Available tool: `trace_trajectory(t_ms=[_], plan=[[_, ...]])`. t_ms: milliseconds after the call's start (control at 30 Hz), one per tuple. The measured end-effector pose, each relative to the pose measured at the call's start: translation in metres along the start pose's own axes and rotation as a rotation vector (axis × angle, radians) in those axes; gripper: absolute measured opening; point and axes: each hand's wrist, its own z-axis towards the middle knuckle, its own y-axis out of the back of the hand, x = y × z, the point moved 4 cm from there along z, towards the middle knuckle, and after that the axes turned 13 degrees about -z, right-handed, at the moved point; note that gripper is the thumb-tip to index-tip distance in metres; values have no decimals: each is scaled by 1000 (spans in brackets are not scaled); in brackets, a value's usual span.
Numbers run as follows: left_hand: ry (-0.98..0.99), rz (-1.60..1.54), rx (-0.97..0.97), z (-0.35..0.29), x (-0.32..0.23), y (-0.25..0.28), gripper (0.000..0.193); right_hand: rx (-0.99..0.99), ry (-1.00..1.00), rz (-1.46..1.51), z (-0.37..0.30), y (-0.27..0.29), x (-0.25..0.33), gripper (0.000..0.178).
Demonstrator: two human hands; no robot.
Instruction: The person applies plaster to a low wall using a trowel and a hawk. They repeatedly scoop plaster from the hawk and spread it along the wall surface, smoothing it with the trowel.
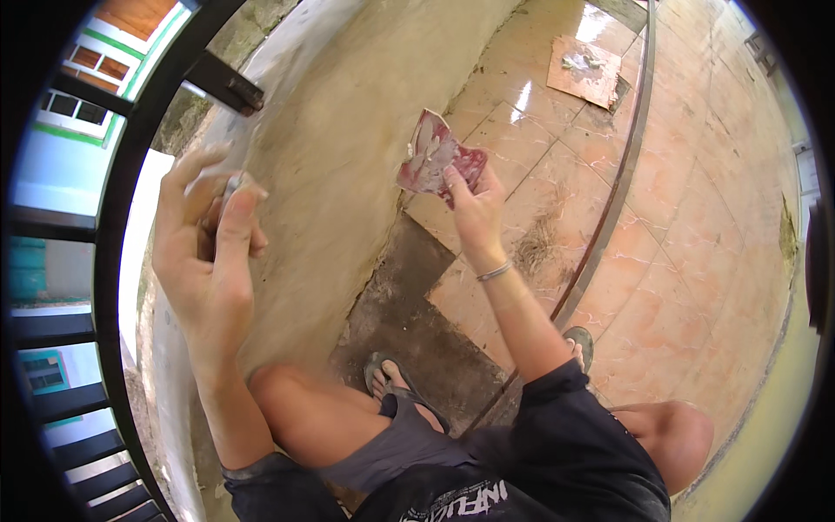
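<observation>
In my right hand (475, 204) is a jagged, flat reddish piece (435, 158) that looks like broken tile, smeared with pale grey paste. My thumb presses on its near edge, and it is held up over the floor by the foot of the wall. At the left, my left hand (209, 235) is raised in front of the low wall (339, 113), its fingers curled toward the thumb. A small greyish bit (233, 183) shows between the fingertips, too small and blurred to name.
A loose square tile (584, 71) with pale lumps on it lies at the far end. A dark strip (609, 200) divides the glossy orange tiles (557, 165). Dark bare floor (404, 278) lies by my sandalled foot (391, 378). A black metal railing (113, 200) runs along the left.
</observation>
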Motion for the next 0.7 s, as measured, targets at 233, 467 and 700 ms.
trace_trajectory(t_ms=[233,467,700], plan=[[19,93,7,-28,17,-10,28,-258,133,-366,-20,-78,28,40],[-100,89,75,-34,10,-15,29,-140,122,-284,-33,-69,43,39],[-152,104,71,-42,4,-10,30,-64,231,-360,-15,-80,2,35]])
